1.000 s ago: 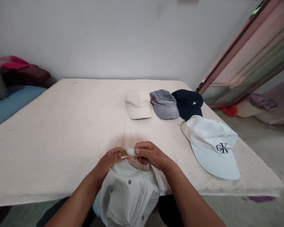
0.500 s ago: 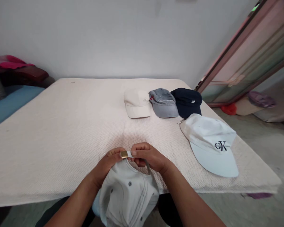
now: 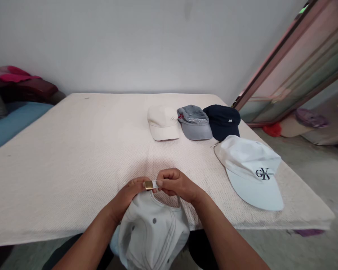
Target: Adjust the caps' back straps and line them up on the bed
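Observation:
A light grey cap (image 3: 154,228) hangs at the table's front edge, its back opening facing up. My left hand (image 3: 129,193) is closed on the strap end by the brass buckle (image 3: 148,185). Pinched in my right hand (image 3: 176,183) is the cap's strap (image 3: 155,184), just right of the buckle. On the table lie a cream cap (image 3: 163,123), a grey cap (image 3: 194,122) and a navy cap (image 3: 224,122) in a row. Nearer, at the right, rests a white cap (image 3: 250,165) with a pale blue brim and dark letters.
A cream cloth covers the table (image 3: 73,157), which meets a grey wall (image 3: 115,45). At the left is a blue surface (image 3: 19,118) with a pink cloth (image 3: 14,74). A glass-panelled frame (image 3: 287,71) and a red item (image 3: 272,129) are at the right.
Both hands and the buckle have shifted very slightly to the right. The strap is still held between them, and the caps on the table have not moved.

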`<state>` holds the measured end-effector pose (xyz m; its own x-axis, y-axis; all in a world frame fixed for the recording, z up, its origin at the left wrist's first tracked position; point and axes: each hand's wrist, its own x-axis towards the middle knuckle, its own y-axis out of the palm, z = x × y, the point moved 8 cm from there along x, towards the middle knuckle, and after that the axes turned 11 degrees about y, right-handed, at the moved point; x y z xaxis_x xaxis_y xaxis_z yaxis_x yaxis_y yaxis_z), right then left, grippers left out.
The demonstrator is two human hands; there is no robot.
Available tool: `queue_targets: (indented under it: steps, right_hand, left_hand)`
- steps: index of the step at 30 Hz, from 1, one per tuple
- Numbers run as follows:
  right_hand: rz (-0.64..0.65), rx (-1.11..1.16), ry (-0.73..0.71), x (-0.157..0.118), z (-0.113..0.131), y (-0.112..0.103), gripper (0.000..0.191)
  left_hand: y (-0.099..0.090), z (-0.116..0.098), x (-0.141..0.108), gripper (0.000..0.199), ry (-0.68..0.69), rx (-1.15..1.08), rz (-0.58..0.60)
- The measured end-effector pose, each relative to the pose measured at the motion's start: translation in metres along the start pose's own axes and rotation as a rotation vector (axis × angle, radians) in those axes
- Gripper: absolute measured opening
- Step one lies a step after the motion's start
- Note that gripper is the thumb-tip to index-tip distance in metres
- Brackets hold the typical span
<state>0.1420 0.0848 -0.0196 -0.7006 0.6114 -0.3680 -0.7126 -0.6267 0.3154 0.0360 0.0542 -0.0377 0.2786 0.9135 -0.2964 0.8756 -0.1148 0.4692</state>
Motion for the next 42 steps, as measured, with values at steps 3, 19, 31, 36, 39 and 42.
queue_targets:
  steps: [3, 19, 31, 36, 39, 42]
  right_hand:
    - [-0.040, 0.047, -0.002, 0.002, -0.003, -0.003, 0.018]
    - [0.072, 0.054, -0.014, 0.000, 0.000, 0.009, 0.023]
    - [0.041, 0.011, 0.016, 0.002, -0.001, 0.005, 0.027]
    - [-0.016, 0.126, 0.031, 0.001, 0.000, -0.001, 0.022]
    - [-0.074, 0.136, 0.004, 0.003, 0.000, -0.005, 0.024]
    - [-0.066, 0.127, -0.021, 0.005, -0.002, -0.002, 0.025]
  left_hand:
    - [-0.001, 0.000, 0.000, 0.015, 0.006, 0.011, 0.006]
    - [0.003, 0.000, 0.001, 0.017, 0.005, 0.034, 0.042]
    - [-0.004, 0.001, 0.001, 0.014, 0.029, 0.048, 0.015]
    - [-0.004, 0.005, 0.003, 0.015, 0.013, -0.018, 0.049]
    - [-0.003, 0.006, 0.002, 0.018, 0.011, -0.045, 0.049]
    - [-0.003, 0.006, 0.001, 0.019, 0.006, -0.050, 0.022]
